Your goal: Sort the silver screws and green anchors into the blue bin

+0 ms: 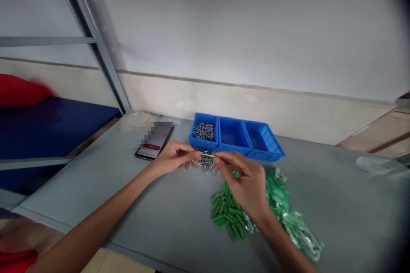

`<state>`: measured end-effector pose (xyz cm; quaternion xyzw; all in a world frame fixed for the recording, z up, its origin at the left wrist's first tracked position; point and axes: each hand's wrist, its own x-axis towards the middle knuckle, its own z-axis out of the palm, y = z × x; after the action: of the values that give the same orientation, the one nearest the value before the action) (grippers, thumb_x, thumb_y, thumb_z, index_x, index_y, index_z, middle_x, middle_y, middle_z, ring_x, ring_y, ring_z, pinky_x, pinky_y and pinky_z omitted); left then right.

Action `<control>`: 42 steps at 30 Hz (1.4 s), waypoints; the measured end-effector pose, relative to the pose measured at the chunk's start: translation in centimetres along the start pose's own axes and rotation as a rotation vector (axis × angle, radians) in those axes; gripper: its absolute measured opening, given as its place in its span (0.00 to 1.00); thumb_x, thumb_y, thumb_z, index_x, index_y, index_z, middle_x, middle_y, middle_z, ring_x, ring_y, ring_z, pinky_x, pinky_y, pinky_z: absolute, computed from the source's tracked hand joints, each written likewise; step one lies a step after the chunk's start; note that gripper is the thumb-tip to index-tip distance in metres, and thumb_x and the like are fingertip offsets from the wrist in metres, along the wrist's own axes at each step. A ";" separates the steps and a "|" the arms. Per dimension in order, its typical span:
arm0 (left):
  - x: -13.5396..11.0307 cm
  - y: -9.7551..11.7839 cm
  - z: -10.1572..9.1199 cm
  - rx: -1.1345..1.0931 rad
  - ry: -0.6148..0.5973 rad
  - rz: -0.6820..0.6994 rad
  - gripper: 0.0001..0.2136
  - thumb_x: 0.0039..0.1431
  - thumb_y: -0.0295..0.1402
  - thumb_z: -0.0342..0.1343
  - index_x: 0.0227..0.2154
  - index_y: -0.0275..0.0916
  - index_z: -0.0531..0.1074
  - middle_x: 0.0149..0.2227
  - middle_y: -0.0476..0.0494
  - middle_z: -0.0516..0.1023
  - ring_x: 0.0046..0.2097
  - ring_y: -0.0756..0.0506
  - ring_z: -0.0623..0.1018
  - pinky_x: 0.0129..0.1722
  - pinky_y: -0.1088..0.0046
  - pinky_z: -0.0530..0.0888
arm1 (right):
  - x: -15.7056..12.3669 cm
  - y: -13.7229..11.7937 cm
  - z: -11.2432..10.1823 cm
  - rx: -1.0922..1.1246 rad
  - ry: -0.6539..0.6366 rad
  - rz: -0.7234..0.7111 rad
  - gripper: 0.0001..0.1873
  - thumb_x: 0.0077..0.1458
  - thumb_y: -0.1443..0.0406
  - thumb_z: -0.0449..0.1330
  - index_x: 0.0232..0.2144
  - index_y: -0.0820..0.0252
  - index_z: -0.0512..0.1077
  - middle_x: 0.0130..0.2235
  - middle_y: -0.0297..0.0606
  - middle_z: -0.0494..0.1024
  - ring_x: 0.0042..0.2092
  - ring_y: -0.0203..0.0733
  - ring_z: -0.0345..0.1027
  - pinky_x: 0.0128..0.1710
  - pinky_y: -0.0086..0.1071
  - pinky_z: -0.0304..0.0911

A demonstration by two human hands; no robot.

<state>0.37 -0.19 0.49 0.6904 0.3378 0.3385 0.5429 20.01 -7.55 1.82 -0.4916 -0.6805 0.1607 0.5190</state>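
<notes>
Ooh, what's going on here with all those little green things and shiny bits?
A person's left hand and right hand have their fingers at a small heap of metal screws on a grey table; exactly what they pinch is too small to tell. Behind it, more screws sit in the left compartment of a blue bin. Green plastic plugs lie loose by the right hand, and clear bags of green pieces lie beyond its wrist.

Dim, diffuse light leaves faint shadows on the bench [182, 217]; the metal pins [206, 165] look soft, pixelation covers part of the phone [160, 134], and blackness curves along the right edge.
</notes>
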 end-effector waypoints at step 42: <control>0.4 -2.6 -0.7 0.947 0.067 0.205 0.08 0.59 0.30 0.54 0.38 0.43 0.77 0.39 0.48 0.77 0.29 0.51 0.73 0.31 0.75 0.68 | 0.4 4.4 0.9 -0.660 -0.367 0.090 0.07 0.54 0.67 0.56 0.30 0.53 0.74 0.34 0.32 0.77 0.33 0.39 0.70 0.25 0.29 0.51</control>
<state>-0.24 0.95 -1.87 0.8799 0.4023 0.2215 0.1218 21.47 -4.91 -1.50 -0.6249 -0.7550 0.0407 0.1947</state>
